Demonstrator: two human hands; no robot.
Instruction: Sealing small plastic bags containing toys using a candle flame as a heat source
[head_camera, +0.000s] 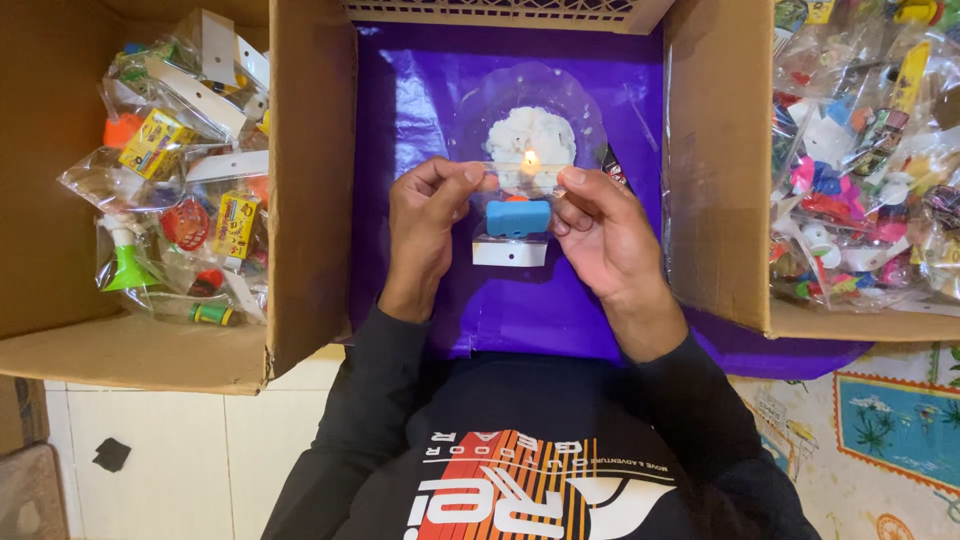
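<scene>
both hands pinch a small clear bag over a candle flame, middle of the purple sheet

left hand (425, 225) and right hand (600, 235) each grip one end of the bag (512, 225), thumb and forefinger pressed narrow, other fingers curled. bag's top edge runs side to side between the fingertips, level with the flame (530, 158); both hands equally near. blue toy (517, 217) hangs inside, white card (510, 252) at the lower end. candle sits on a clear dish (470, 110) toward the sheet's (400, 100) far edge. cardboard boxes (310, 180) of bagged toys stand at left and right edges.
</scene>
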